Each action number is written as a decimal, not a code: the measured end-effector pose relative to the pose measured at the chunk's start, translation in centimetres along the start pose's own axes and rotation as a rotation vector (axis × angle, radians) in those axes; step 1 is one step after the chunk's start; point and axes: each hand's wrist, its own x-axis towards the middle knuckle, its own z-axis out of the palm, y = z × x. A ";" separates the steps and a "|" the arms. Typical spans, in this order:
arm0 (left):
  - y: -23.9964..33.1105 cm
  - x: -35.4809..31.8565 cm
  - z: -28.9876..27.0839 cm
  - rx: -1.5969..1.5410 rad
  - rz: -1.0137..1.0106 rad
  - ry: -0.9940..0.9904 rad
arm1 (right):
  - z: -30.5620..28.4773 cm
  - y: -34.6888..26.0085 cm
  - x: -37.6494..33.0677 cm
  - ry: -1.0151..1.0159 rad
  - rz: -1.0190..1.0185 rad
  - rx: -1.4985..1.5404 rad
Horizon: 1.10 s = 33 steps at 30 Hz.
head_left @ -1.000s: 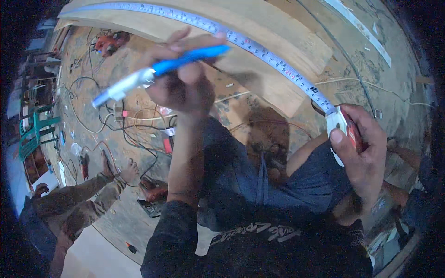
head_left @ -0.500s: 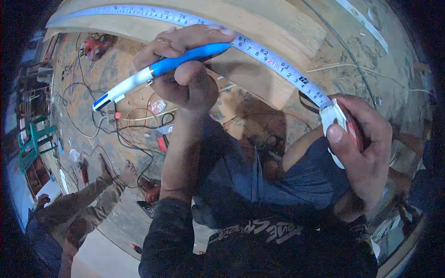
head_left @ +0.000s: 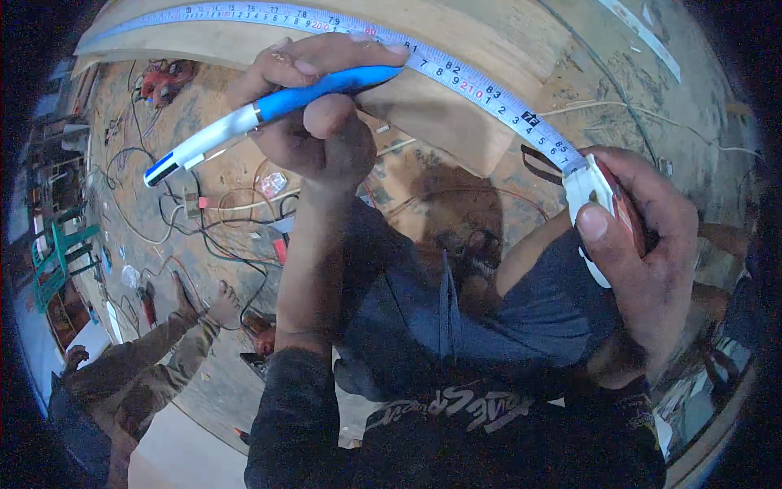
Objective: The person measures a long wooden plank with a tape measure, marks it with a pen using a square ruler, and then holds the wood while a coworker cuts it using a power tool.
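My left hand is closed on a blue and white ballpoint pen, with the pen's blue end toward the tape. The fingertips of that hand rest at the edge of the metal blade. This blade runs in a curve from the far left along a pale wooden board to my right. It comes out of a white and red tape measure, which my right hand grips with the thumb on its near side. A dark wrist strap hangs beside the case.
Cables lie tangled on the dusty floor at left, near a red power tool. Another person's bare foot and legs show at lower left. A green plastic chair stands at the left rim.
The pen and my left hand have shifted slightly to the left and up. The tape's blade has shifted slightly in view, and both hands keep their grips.
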 end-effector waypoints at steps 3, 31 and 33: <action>0.0 -0.3 0.0 0.007 -0.017 0.004 | -0.4 0.0 0.3 -0.023 -0.015 -0.003; 1.3 -0.1 0.6 0.090 -0.105 0.088 | 0.1 0.4 -0.1 0.019 -0.027 -0.055; 1.4 0.0 0.4 0.177 -0.086 0.050 | 0.3 0.4 0.0 0.022 -0.020 -0.048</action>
